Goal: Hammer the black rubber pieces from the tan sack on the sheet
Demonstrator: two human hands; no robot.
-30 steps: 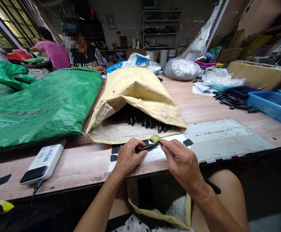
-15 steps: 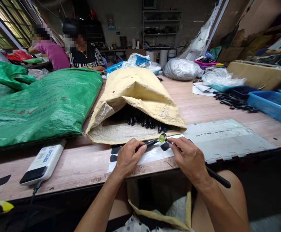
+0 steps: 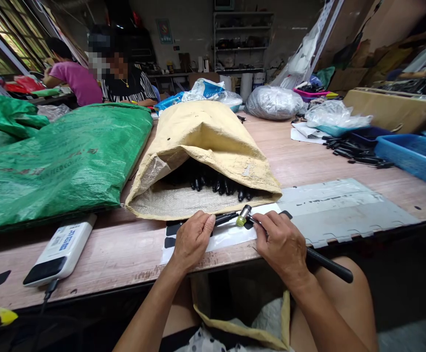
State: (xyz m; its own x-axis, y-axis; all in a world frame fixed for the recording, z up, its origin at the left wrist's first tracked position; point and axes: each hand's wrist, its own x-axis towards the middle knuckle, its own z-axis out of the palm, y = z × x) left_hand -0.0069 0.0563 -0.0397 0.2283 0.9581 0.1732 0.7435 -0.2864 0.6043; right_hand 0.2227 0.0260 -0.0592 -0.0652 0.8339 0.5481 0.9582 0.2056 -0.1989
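My left hand point(image 3: 194, 239) grips a slim black rod-like part point(image 3: 226, 218) that points right over a white sheet point(image 3: 231, 236) at the table edge. Closed around a small hammer is my right hand point(image 3: 282, 244); its black handle point(image 3: 330, 265) sticks out to the lower right. The hammer head point(image 3: 243, 215), metal with a yellow-green face, is just right of the part's tip; whether they touch I cannot tell. Behind my hands lies an open yellow woven sack point(image 3: 213, 132) with several black parts point(image 3: 222, 185) showing in its mouth.
A green sack point(image 3: 62, 161) and a white power bank point(image 3: 60, 250) with a cable lie left. Rightward are a grey board point(image 3: 345, 210), black parts point(image 3: 359, 152) and a blue tray point(image 3: 414, 154). Two people sit at the back left. Another sack hangs open between my knees.
The hammer head has turned, now showing its metal side with the yellow-green face lower left. My left hand has shifted slightly left. The whole view has moved a little.
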